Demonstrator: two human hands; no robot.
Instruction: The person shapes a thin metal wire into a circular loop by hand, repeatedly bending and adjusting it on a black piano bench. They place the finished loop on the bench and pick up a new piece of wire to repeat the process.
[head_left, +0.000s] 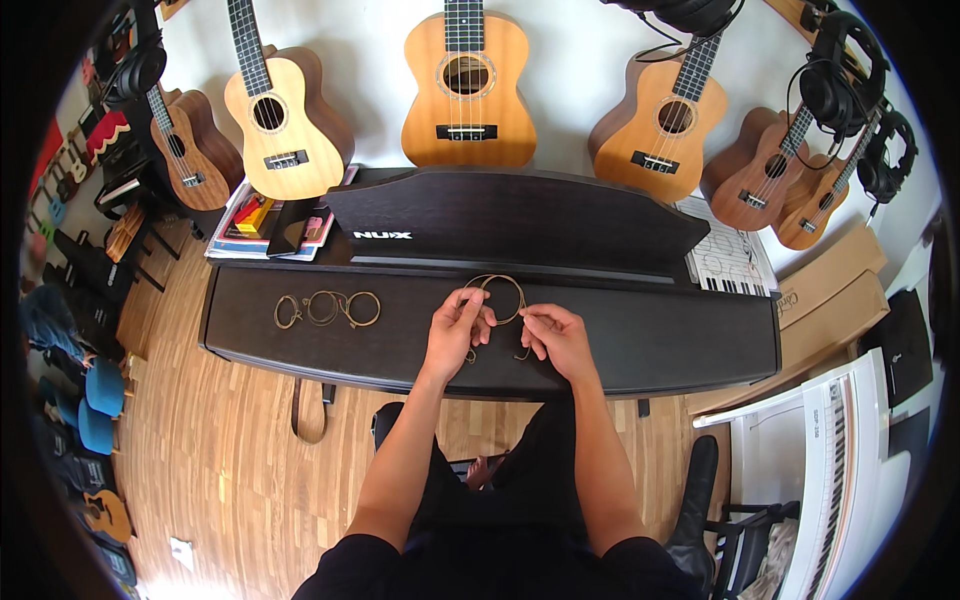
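Fingertips of your left hand [458, 328] are pinching the left side of a brass-coloured wire coil [521, 292], while your right hand [555, 335] is gripping its right side between thumb and fingertips. Curled wire ends [521, 356] are showing below both hands. You are holding the coil over the closed lid [650, 335] of a dark piano [500, 205]; whether it is touching the lid, I cannot tell. Well to the left, three smaller coils [338, 302] are lying close together on the lid. Behind them, a yellow box [255, 217] is resting on stacked papers [222, 246]; at the back right, sheets [735, 260] are lying flat. Ukuleles [425, 90] are hanging along the wall [370, 60], with headphones [835, 90] at the right. Cardboard boxes [835, 300] and a white piano [815, 430] are standing to your right.
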